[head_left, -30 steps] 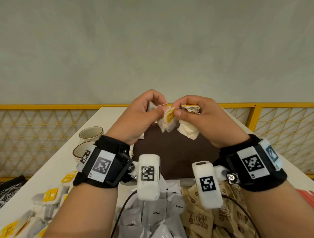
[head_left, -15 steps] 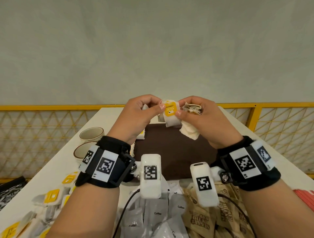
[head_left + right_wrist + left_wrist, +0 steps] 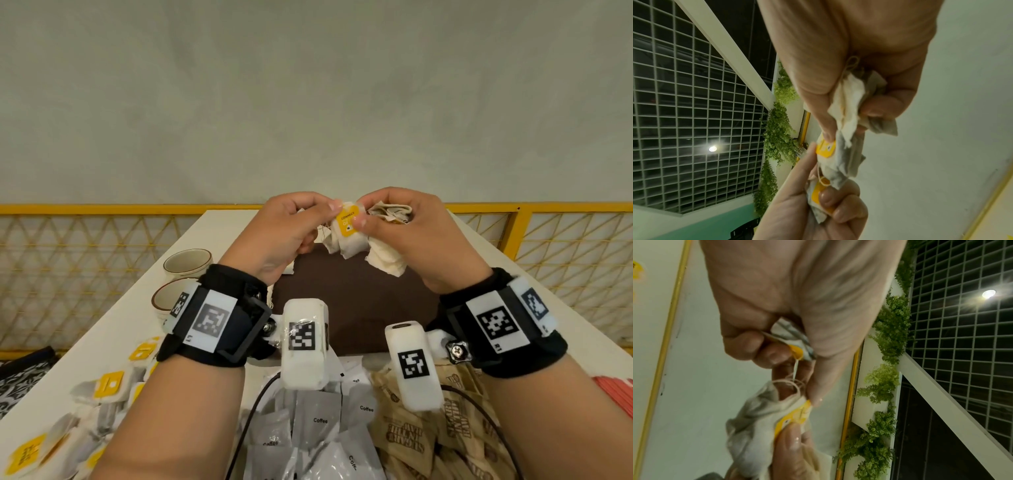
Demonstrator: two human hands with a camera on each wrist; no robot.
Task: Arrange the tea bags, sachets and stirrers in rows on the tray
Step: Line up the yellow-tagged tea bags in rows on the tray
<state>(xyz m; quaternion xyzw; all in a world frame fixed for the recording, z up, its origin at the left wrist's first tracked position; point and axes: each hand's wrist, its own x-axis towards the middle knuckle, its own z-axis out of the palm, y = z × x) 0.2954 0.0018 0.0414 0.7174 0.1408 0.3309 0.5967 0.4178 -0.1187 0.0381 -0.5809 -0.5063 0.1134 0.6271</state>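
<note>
Both hands are up above the brown tray [image 3: 359, 308], working a clump of tea bags. Left hand [image 3: 284, 233]: grip is a thumb-and-forefinger pinch on the top corner of the middle tea bag [image 3: 346, 236], the one with the yellow tag [image 3: 346, 223] facing the head camera; its other fingers curl round a second bag with its own tag [image 3: 819, 193]. Right hand [image 3: 411, 236]: thumb presses the same yellow tag, remaining fingers clench a bunch of further bags [image 3: 385, 263].

Handling, my read:
- Bags are very light, limp paper pouches, no stiffness. They sag and fold wherever unsupported.
- The strings [image 3: 795, 382] loop between bags and look tangled, so pulling one bag probably drags its neighbours.
- Paper likely tears if yanked; the string-tag joint is the weak point.
- Best hold: the card tag or the folded top edge, which look like the stiffest parts. Avoid squeezing the pouch body.
- Separate by easing the string free, not by tugging.

The tray area in view holds no rows so far. The remaining stock is on the surface [image 3: 120, 329] nearer the person: loose tea bags [image 3: 106, 387] at left, grey coffee sachets [image 3: 320, 416] in the middle, brown sugar sachets [image 3: 455, 431] at right. Red items at the far right edge may be stirrers, can't tell.
</note>
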